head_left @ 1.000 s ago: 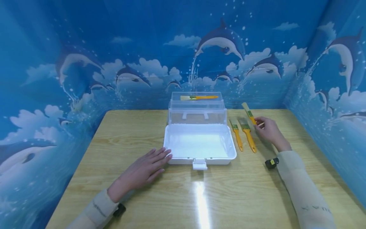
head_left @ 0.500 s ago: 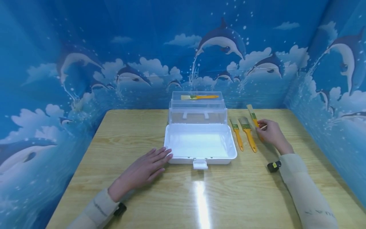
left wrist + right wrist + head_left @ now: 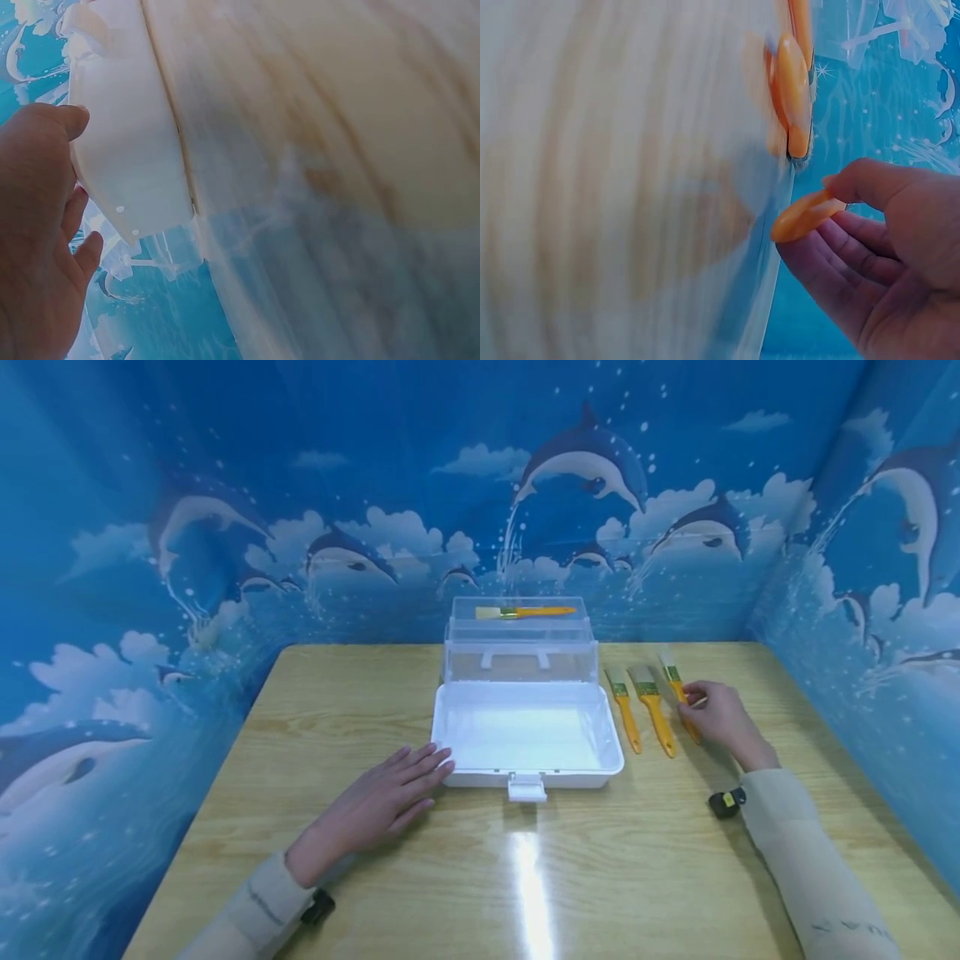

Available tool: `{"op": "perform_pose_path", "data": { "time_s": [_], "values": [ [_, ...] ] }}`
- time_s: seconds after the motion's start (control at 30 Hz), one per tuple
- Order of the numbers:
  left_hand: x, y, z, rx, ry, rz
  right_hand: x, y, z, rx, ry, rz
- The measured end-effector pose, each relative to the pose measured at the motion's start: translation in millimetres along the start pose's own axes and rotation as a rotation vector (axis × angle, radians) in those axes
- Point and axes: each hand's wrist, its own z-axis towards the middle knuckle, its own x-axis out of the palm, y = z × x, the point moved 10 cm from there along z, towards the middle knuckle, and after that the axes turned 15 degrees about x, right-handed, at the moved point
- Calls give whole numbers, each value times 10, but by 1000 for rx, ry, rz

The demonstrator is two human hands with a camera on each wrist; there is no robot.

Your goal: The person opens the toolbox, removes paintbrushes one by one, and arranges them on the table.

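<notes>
My left hand [image 3: 378, 806] lies with straight fingers at the front left corner of a white plastic case [image 3: 528, 780], its fingertips on the rim. The case stands with its lid raised. My right hand [image 3: 716, 714] pinches the orange handle of a paintbrush [image 3: 672, 675] between thumb and fingers, close over the table to the right of the case. In the right wrist view the handle end of this paintbrush [image 3: 802, 217] sticks out from the fingers. Two more paintbrushes, a narrow one [image 3: 624, 710] and a wide one [image 3: 654, 712], lie side by side between the case and my right hand.
Another paintbrush [image 3: 525, 612] rests across the upper part of the clear lid [image 3: 521, 662]. A white latch [image 3: 527, 787] hangs off the case's front. The wood-grain table [image 3: 420, 893] meets blue dolphin-print curtains [image 3: 375, 485] at the back and sides.
The right hand has moved slightly right and toward me, bringing the pinched paintbrush down alongside the other two. The left hand stays on the case.
</notes>
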Motion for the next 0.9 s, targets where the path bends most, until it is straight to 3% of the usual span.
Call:
{"op": "perform_pose_path", "data": {
  "time_s": [0.23, 0.57, 0.9],
  "values": [
    [24, 17, -6, -22, 34, -9, -18, -10, -35, 9, 10, -30],
    [27, 19, -1, -21, 15, -23, 55, -173, -14, 112, 56, -69],
    [4, 4, 2, -16, 8, 3, 32, -96, -26, 106, 69, -86]
  ]
}}
